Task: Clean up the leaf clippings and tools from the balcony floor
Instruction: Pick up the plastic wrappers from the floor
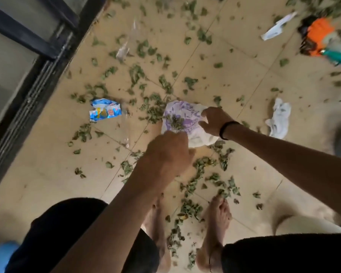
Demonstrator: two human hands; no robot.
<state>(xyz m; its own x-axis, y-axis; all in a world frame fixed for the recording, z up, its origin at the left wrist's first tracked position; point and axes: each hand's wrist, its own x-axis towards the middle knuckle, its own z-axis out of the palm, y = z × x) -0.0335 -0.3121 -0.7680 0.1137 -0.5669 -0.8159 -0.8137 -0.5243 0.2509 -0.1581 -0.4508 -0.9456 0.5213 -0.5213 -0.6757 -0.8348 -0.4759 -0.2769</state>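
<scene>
Green leaf clippings (138,75) lie scattered all over the tan tiled balcony floor (47,164). A white plastic bag with purple print (182,119) sits open in the middle of the floor, with some leaves inside. My right hand (215,121) pinches the bag's far rim. My left hand (167,156) grips the near rim with curled fingers. An orange and black tool (317,39) with a teal-handled tool (337,58) beside it lies at the top right.
A blue and white wrapper (104,111) lies left of the bag. A crumpled white cloth (280,119) lies to the right, a white paper (278,26) at the top right. A black sliding door frame (37,75) runs along the left. My bare feet (219,223) stand among leaves.
</scene>
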